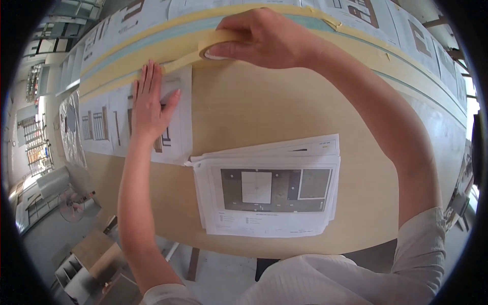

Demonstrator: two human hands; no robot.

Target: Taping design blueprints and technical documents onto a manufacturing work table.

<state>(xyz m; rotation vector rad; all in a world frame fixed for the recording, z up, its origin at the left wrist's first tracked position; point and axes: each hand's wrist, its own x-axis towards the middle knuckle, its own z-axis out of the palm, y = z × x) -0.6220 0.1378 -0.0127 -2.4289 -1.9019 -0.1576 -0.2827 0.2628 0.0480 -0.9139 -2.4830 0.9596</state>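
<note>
My right hand [254, 40] grips a roll of yellowish masking tape [206, 47] near the far side of the table. From the roll a strip of tape [178, 63] runs left toward the fingertips of my left hand [149, 101]. That hand lies flat, fingers stretched out, on a printed sheet [179, 117] with drawings of furniture-like frames. The strip runs along the sheet's far edge. Another printed sheet [96, 127] lies just left of it. Parts of the drawings are hidden under my left hand.
A stack of printed drawings [264, 198] lies on the wooden tabletop [284, 107] before me. Long yellow and green bands [193, 25] cross the table, with more sheets [188, 7] beyond. Crinkled silver foil [73, 129] is at the left edge. A fan [72, 206] stands on the floor at left.
</note>
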